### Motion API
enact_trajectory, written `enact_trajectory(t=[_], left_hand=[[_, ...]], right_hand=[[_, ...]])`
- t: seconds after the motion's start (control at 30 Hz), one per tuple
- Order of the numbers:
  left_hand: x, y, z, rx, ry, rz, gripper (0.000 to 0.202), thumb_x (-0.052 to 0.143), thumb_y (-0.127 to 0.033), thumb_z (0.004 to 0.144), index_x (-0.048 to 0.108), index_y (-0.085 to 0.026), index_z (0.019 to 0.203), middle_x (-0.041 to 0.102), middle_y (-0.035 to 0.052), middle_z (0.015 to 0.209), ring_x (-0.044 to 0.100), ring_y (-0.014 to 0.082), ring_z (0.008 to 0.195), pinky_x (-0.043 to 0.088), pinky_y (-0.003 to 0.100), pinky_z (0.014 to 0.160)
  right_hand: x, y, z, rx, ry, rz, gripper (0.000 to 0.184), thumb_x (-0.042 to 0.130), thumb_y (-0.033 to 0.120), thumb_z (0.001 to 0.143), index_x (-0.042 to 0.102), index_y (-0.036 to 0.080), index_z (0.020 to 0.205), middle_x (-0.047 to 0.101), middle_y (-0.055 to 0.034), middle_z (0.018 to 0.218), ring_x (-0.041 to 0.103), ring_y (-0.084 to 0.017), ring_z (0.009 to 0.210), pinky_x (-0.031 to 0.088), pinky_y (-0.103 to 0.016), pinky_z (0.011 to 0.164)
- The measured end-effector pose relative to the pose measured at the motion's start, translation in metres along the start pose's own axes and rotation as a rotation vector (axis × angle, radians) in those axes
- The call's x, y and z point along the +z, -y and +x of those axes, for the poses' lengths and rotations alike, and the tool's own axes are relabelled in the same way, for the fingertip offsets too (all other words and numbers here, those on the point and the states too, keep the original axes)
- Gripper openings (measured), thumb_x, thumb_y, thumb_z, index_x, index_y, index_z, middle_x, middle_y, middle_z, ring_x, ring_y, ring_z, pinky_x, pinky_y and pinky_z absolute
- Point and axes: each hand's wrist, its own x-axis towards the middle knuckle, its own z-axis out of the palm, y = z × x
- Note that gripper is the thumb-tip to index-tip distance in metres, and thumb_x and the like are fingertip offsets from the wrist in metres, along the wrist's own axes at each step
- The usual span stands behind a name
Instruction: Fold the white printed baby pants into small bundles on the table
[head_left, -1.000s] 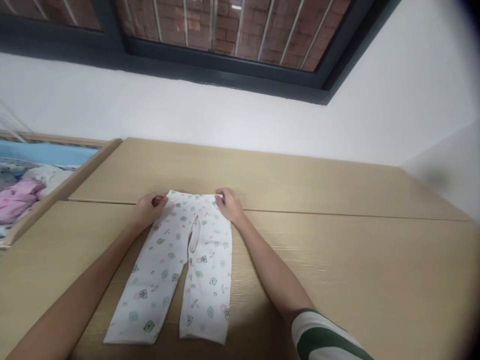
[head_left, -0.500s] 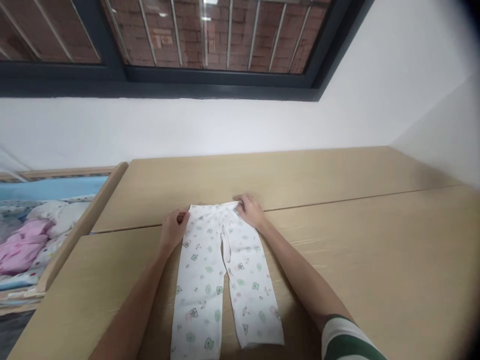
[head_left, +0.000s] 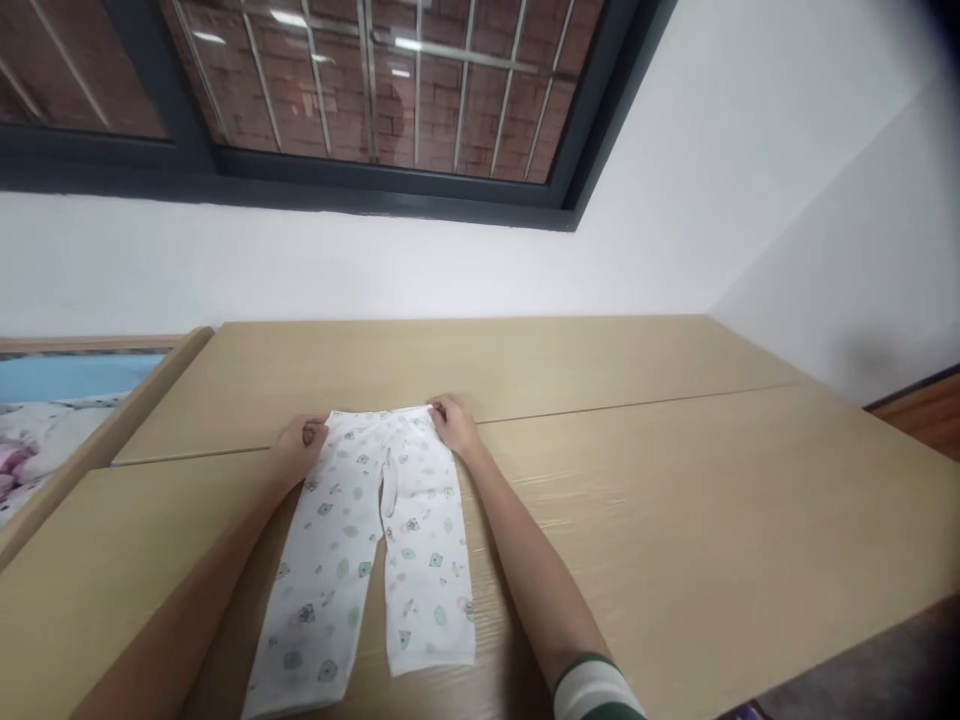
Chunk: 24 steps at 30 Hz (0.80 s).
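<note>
A small pair of white trousers printed with green and grey figures lies spread flat on the wooden table, waistband away from me and legs toward me. At the waistband's left corner, my left hand pinches the cloth with curled fingers. My right hand grips the right corner of the waistband between thumb and fingers. A narrow gap parts the two trouser legs, and a fold of cloth shows at the crotch.
To the left stands a wood-railed cot with blue padding and crumpled white and pink cloth. Behind the table rises a white wall with a dark-framed barred window. A seam runs across the tabletop.
The view has turned to the right, so the trousers and both hands appear further left. Both hands keep hold of the waistband corners, and the trousers lie much as before.
</note>
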Motion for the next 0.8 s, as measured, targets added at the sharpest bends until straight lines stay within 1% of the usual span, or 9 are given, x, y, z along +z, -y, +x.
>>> enact_trajectory(t=[0.13, 0.37, 0.47, 0.53, 0.6, 0.67, 0.73, 0.77, 0.8], left_hand=[[0.000, -0.007, -0.004, -0.011, -0.031, 0.067, 0.038, 0.048, -0.042, 0.084, 0.061, -0.017, 0.109, 0.064, 0.0026, 0.079, 0.062, 0.0197, 0.074, 0.051, 0.031, 0.074], [-0.003, -0.033, -0.010, 0.003, -0.046, 0.149, 0.028, 0.047, -0.034, 0.083, 0.060, -0.017, 0.101, 0.065, 0.0057, 0.084, 0.063, 0.0227, 0.088, 0.050, 0.033, 0.088], [-0.010, -0.050, -0.014, -0.006, -0.080, 0.173, 0.026, 0.044, -0.029, 0.086, 0.059, -0.016, 0.103, 0.066, 0.0094, 0.092, 0.063, 0.0245, 0.096, 0.048, 0.036, 0.093], [-0.015, -0.066, -0.026, -0.002, -0.111, 0.192, 0.027, 0.041, -0.028, 0.088, 0.057, -0.015, 0.106, 0.066, 0.0139, 0.102, 0.060, 0.0266, 0.105, 0.046, 0.040, 0.097], [-0.019, -0.087, -0.053, 0.028, -0.098, 0.204, 0.026, 0.040, -0.030, 0.090, 0.057, -0.016, 0.104, 0.065, 0.0158, 0.109, 0.059, 0.0275, 0.109, 0.045, 0.040, 0.098], [-0.017, -0.113, -0.096, 0.084, 0.006, 0.200, 0.024, 0.043, -0.037, 0.092, 0.060, -0.020, 0.093, 0.067, 0.0110, 0.100, 0.063, 0.0246, 0.098, 0.048, 0.036, 0.089], [-0.011, -0.141, -0.149, 0.147, 0.208, 0.193, 0.031, 0.051, -0.049, 0.089, 0.059, -0.023, 0.075, 0.066, 0.0043, 0.074, 0.062, 0.0208, 0.070, 0.048, 0.033, 0.071], [-0.005, -0.154, -0.175, 0.154, 0.383, 0.214, 0.036, 0.051, -0.054, 0.089, 0.059, -0.023, 0.072, 0.064, 0.0045, 0.068, 0.061, 0.0218, 0.065, 0.047, 0.035, 0.068], [0.001, -0.165, -0.199, 0.189, 0.502, 0.221, 0.041, 0.048, -0.058, 0.090, 0.061, -0.022, 0.073, 0.065, 0.0064, 0.068, 0.063, 0.0240, 0.068, 0.047, 0.037, 0.069]], right_hand=[[0.002, -0.004, 0.002, 0.021, 0.021, 0.014, 0.018, 0.057, 0.016, 0.092, 0.069, 0.019, 0.105, 0.068, -0.0062, 0.101, 0.060, -0.018, 0.097, 0.046, -0.032, 0.093], [0.005, -0.005, 0.005, 0.031, 0.081, -0.007, 0.024, 0.054, 0.017, 0.095, 0.069, 0.019, 0.115, 0.068, -0.0096, 0.110, 0.060, -0.021, 0.106, 0.042, -0.034, 0.100], [0.005, -0.002, 0.007, 0.036, 0.099, -0.017, 0.025, 0.054, 0.019, 0.096, 0.071, 0.019, 0.115, 0.068, -0.0119, 0.113, 0.060, -0.022, 0.110, 0.042, -0.036, 0.102], [0.004, -0.001, 0.009, 0.048, 0.105, -0.015, 0.026, 0.053, 0.020, 0.097, 0.071, 0.019, 0.115, 0.068, -0.0128, 0.115, 0.060, -0.023, 0.112, 0.042, -0.037, 0.102], [0.003, 0.001, 0.011, 0.072, 0.108, -0.005, 0.026, 0.053, 0.021, 0.097, 0.072, 0.019, 0.116, 0.068, -0.0128, 0.115, 0.061, -0.023, 0.112, 0.042, -0.036, 0.103], [0.001, 0.003, 0.014, 0.105, 0.115, 0.012, 0.025, 0.054, 0.023, 0.096, 0.072, 0.019, 0.113, 0.070, -0.0115, 0.113, 0.062, -0.022, 0.110, 0.043, -0.035, 0.102], [-0.002, 0.007, 0.017, 0.140, 0.131, 0.037, 0.022, 0.057, 0.024, 0.094, 0.073, 0.019, 0.108, 0.072, -0.0088, 0.107, 0.064, -0.021, 0.104, 0.045, -0.033, 0.098], [-0.003, 0.009, 0.019, 0.159, 0.141, 0.051, 0.020, 0.059, 0.024, 0.093, 0.074, 0.019, 0.105, 0.072, -0.0072, 0.102, 0.065, -0.020, 0.100, 0.047, -0.032, 0.094], [-0.004, 0.011, 0.021, 0.179, 0.151, 0.064, 0.017, 0.061, 0.023, 0.091, 0.073, 0.019, 0.103, 0.073, -0.0058, 0.098, 0.065, -0.018, 0.095, 0.048, -0.031, 0.091]])
